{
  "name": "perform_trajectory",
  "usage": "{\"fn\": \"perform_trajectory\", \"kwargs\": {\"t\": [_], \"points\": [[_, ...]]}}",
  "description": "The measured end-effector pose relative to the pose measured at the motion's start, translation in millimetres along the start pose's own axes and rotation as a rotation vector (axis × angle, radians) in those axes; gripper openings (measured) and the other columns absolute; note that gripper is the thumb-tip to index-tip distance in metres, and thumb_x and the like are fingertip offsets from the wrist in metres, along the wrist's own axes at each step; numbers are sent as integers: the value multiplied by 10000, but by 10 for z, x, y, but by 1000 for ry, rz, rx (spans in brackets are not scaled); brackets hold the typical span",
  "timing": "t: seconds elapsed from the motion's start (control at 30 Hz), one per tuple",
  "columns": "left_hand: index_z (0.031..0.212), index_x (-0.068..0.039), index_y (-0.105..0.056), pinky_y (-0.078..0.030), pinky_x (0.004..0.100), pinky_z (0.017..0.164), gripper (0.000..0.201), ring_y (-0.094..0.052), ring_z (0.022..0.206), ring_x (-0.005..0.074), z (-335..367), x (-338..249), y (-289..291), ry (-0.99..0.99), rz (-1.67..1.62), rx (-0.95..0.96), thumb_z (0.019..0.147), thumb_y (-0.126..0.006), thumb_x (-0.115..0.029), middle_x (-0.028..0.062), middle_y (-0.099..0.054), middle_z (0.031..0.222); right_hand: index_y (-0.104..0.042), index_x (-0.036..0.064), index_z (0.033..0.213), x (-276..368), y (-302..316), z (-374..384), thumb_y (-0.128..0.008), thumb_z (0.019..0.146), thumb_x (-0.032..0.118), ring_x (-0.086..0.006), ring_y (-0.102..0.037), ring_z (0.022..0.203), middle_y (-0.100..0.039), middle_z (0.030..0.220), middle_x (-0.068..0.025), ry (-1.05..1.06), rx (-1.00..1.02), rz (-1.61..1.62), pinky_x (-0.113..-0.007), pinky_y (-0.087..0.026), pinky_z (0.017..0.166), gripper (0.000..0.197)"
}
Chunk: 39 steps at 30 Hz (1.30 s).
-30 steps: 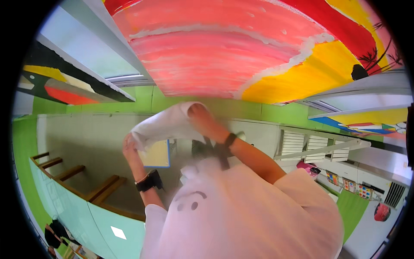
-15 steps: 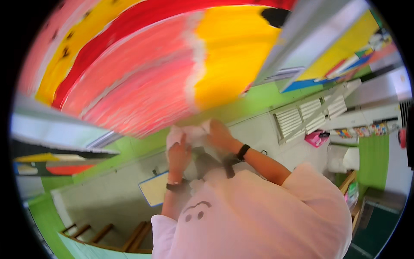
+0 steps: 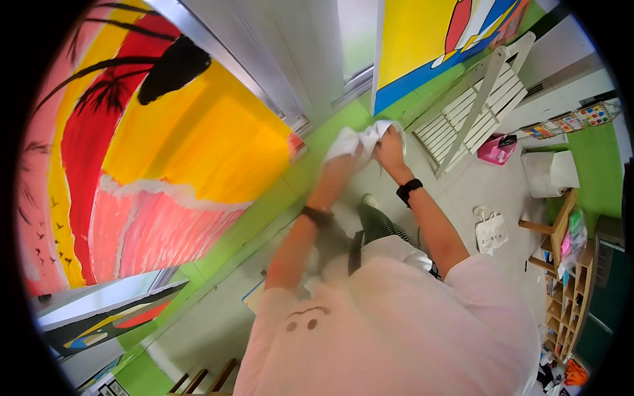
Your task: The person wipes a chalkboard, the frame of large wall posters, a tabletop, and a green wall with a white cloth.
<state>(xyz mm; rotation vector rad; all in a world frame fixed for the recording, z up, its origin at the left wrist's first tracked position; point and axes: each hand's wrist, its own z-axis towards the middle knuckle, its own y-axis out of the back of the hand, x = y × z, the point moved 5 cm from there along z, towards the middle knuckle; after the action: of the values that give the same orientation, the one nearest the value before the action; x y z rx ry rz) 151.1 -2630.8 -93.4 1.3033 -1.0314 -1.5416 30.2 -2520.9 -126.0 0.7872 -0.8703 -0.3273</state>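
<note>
A crumpled white cloth (image 3: 362, 140) is stretched between my two hands, out in front of my body. My left hand (image 3: 338, 170), blurred by motion, is closed on the cloth's left part. On its right end, my right hand (image 3: 391, 150) grips a bunched fold. Both wrists wear dark bands. Just left of the hands stands a large painting (image 3: 198, 145) in yellow, red and pink with black palm shapes. The cloth is apart from it.
Ahead on the right are a second painting (image 3: 436, 53) and a white slatted folding rack (image 3: 475, 109). A pink bin (image 3: 496, 149), a white bin (image 3: 551, 173) and a white tote bag (image 3: 490, 231) are on the floor. Wooden shelves (image 3: 566, 303) line the right side.
My view and body have turned to the right, so the large painting now lies to the left. Both hands have moved away from in front of it, still holding the cloth.
</note>
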Motion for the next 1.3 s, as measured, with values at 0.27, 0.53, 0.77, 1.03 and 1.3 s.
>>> {"fn": "perform_trajectory", "kwargs": {"t": [0.27,0.53,0.77,1.03,1.3], "points": [[1360,-90,-309,-454,350,600,624,-564,675,241,-230,71,34,9,22,-43,759,-470,-56,82,-548,731,-539,-11,950,89,-294,-302,-520,743,22,-348,-538,794,-575,892,-193,-362,-235,594,-401,-423,701,211],[1345,-88,-334,-463,371,596,620,-584,691,252,-1839,728,590,259,140,145,750,-506,-71,118,-599,859,-581,5,925,760,-1993,-1636,-537,791,147,-249,-584,800,-605,875,-166,-401,449,591,-331,-454,725,201],[1299,-55,-401,-451,418,807,517,-545,1000,313,-4266,1669,740,708,82,543,788,-476,-44,185,-558,1078,-625,40,925,3386,-2353,-2487,-475,861,358,-298,-587,723,-630,824,-160,5,1164,666,-383,-453,665,358],[1336,-7,-311,-377,485,877,600,-501,1059,387,-5221,1941,888,631,329,128,762,-485,-15,246,-515,1165,-614,-8,936,4047,-2624,-2803,-535,840,378,-256,-589,723,-636,803,-159,-287,1297,862,-361,-447,665,406],[1338,-130,-362,-437,432,521,611,-585,581,282,-3669,1526,279,359,249,158,744,-470,-37,181,-618,848,-614,1,963,2035,-2594,-2691,-488,891,322,-171,-533,678,-589,744,-93,-417,775,913,-335,-440,615,352]]}}
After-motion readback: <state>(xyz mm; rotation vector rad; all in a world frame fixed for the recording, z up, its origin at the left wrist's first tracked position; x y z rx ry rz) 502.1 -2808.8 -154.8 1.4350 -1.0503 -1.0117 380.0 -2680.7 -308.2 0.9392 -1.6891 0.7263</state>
